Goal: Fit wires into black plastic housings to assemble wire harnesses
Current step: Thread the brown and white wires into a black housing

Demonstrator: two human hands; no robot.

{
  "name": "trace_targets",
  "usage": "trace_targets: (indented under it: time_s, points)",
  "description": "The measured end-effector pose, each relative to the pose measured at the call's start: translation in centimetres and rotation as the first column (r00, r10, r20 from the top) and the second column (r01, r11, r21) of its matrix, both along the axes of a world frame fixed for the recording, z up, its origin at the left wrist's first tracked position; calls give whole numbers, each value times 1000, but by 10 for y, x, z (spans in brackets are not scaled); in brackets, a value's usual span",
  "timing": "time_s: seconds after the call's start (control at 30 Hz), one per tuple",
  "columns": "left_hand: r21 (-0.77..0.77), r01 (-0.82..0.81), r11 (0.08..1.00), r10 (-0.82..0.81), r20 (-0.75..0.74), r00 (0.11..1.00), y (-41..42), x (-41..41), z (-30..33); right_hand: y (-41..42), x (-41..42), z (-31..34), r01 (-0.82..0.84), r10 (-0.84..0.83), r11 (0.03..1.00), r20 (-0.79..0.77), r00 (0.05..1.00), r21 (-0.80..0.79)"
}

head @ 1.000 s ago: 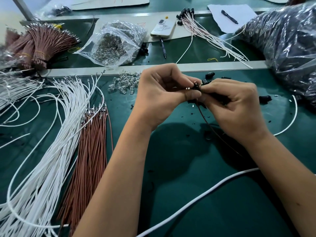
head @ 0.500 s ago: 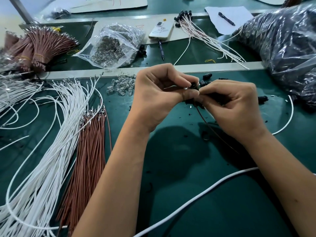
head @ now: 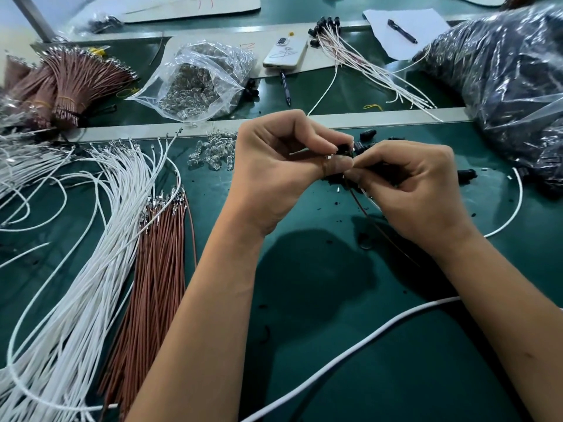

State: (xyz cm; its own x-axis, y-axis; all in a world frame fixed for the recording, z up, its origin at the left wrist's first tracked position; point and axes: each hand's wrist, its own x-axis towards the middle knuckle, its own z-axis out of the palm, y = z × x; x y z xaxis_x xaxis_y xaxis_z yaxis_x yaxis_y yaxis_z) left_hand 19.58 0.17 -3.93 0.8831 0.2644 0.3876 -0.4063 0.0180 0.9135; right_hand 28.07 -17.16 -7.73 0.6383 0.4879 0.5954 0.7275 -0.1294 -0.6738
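Up close, the left hand pinches a small black plastic housing; the right hand pinches what looks like a thin brown wire trailing below it.

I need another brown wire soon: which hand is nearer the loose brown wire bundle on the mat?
Left. The left hand sits just right of the brown wire bundle; the right hand is farther right, beyond the left.
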Motion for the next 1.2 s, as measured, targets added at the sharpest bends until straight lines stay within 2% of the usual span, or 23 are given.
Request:
trace_targets:
  time_s: [0.17,0.3,0.57,0.77,1.07,1.2]
  points:
    - [-87,1,996,0,14,1000,1,2,-3,2,-2,0,17,-17,1000,-9,1000,-23]
    - [-150,-4,989,0,-31,1000,2,5,-6,2,-8,2,42,-42,995,2,999,-88]
    - [-185,10,983,-40,-160,986,-3,7,-14,5,-11,6,65,-64,996,31,998,-67]
    - [-177,-3,984,-29,-175,984,-3,7,-15,6,-11,6,77,-71,994,78,994,-76]
    - [-220,-37,975,-3,-179,984,-3,7,-16,6,-9,3,-14,2,996,-125,992,-92]
    - [-232,-73,970,24,-208,978,-3,8,-16,8,-12,3,25,-41,995,-161,986,-101]
